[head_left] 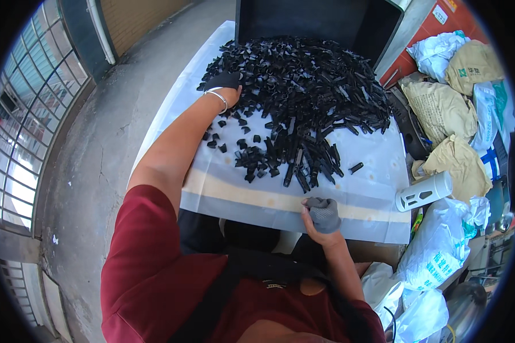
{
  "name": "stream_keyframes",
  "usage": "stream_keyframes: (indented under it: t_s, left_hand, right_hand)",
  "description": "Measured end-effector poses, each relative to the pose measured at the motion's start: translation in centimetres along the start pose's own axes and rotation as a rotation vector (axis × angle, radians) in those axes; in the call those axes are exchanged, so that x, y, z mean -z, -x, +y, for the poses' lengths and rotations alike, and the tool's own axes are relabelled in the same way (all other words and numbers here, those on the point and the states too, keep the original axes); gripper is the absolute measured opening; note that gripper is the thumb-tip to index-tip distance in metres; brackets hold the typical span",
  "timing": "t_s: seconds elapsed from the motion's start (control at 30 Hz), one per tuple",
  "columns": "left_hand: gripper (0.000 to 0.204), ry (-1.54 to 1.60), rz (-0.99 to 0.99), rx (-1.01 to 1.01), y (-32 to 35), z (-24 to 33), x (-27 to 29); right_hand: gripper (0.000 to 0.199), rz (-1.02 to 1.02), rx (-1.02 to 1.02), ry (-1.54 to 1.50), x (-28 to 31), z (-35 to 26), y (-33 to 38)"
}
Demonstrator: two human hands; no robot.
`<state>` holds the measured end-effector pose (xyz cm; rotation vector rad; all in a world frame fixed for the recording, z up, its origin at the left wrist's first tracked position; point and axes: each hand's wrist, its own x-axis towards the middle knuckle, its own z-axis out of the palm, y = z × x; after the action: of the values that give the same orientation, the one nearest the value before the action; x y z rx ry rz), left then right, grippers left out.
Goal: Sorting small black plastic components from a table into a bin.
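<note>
A big heap of small black plastic parts (303, 86) lies on a table covered with a white translucent sheet (240, 188). My left hand (223, 83), in a dark glove with a bracelet at the wrist, reaches far out and rests on the left edge of the heap; whether it grips any parts is hidden. My right hand (321, 214), in a grey glove, is closed at the table's near edge, below the loose parts. What it holds, if anything, does not show.
A black bin (320, 20) stands behind the heap. A white perforated cylinder (423, 191) lies at the table's right edge. Filled sacks and white bags (458, 97) pile up on the right. Concrete floor and a barred window lie to the left.
</note>
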<state>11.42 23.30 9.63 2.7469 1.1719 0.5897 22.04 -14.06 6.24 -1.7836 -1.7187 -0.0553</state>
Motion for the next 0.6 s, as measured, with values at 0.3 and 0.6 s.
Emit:
stream_keyframes:
  t_s: [0.3, 0.6]
  left_hand:
    - [0.039, 0.314, -0.194, 0.012, -1.0, 4.6, -2.7]
    - [0.022, -0.03, -0.054, -0.417, 6.6, 4.5, -0.1]
  right_hand:
    - [0.01, 0.011, -0.179, -0.242, 0.0, 0.7, -0.4]
    - [0.016, 0.102, -0.156, 0.382, 0.6, 2.0, -6.8]
